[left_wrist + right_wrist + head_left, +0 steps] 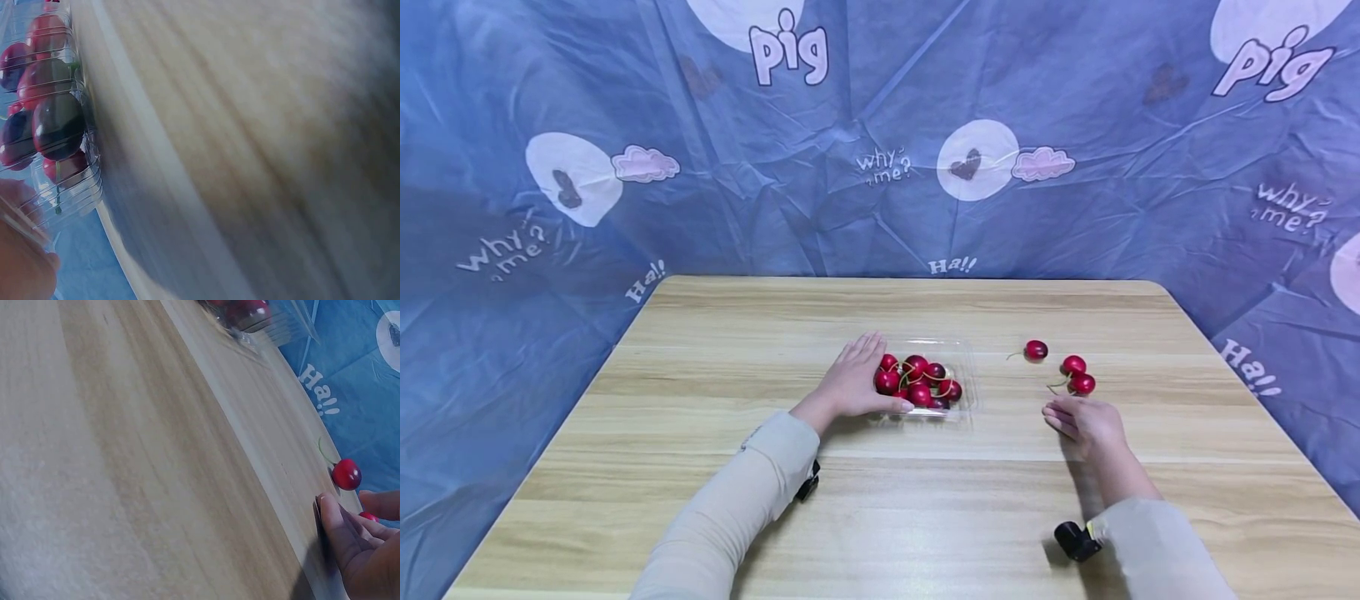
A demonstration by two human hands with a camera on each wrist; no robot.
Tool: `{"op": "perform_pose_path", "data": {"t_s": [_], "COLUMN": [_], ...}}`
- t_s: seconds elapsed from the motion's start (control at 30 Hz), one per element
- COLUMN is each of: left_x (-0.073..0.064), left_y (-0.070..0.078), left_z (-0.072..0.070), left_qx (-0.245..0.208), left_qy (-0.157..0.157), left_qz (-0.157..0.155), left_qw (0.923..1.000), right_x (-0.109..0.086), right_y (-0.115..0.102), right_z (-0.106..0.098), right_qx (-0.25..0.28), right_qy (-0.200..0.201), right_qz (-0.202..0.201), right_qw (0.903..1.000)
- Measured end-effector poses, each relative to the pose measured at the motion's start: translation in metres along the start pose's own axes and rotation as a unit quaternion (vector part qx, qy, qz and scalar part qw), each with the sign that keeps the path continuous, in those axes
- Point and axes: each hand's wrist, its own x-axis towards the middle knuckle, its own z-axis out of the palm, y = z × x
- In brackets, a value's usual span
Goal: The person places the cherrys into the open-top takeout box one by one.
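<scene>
Several dark red cherries (919, 394) with green stems lie in a clear plastic box (967, 375) on the table. My left hand (853, 385) holds the box by its left side, thumb along the near rim and fingers towards the far corner. In the left wrist view the ribbed wall shows cherries (57, 128) behind it. To the right, my right hand (1086, 423) is just in front of two cherries (1081, 383) lying together, fingertips right by their stems. Its thumb and fingers stand apart in the right wrist view. Another cherry (1036, 351) lies farther back, its stem pointing left.
The wooden table (925, 508) reaches back to a blue printed cloth (820, 217), which hangs behind it and along both sides. Small black cameras sit at both wrists, the right one (1077, 542) close over the tabletop.
</scene>
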Motion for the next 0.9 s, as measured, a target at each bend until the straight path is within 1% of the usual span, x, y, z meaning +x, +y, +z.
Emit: {"op": "perform_pose_path", "data": {"t_s": [0.1,0.23,0.4,0.5,0.67,0.73,0.9], "left_x": [0.0,0.0,0.0,0.001,0.001,0.001,0.001], "left_y": [-0.001,-0.001,-0.001,-0.001,0.0,0.0,0.0], "left_z": [0.001,0.0,0.001,0.0,-0.001,-0.001,0.0], "left_qx": [-0.001,0.0,0.0,-0.002,0.0,0.0,-0.001], "left_qy": [0.002,0.004,0.002,0.0,-0.001,-0.002,-0.004], "left_qz": [0.002,0.002,0.002,-0.002,-0.002,-0.002,-0.002], "left_qw": [1.0,1.0,1.0,1.0,1.0,1.0,1.0], "right_x": [0.0,-0.001,-0.003,0.001,0.01,0.014,0.018], "right_y": [-0.002,-0.006,-0.009,-0.01,-0.012,-0.012,-0.013], "right_z": [-0.001,-0.001,0.0,0.001,0.001,0.001,0.003], "right_qx": [0.006,0.023,0.04,0.031,-0.001,-0.011,-0.031], "right_qy": [0.02,0.04,0.077,0.098,0.131,0.141,0.172], "right_qz": [0.011,0.012,0.015,0.013,0.008,0.01,0.032], "right_qw": [0.9997,0.9989,0.9961,0.9947,0.9914,0.9899,0.9841]}}
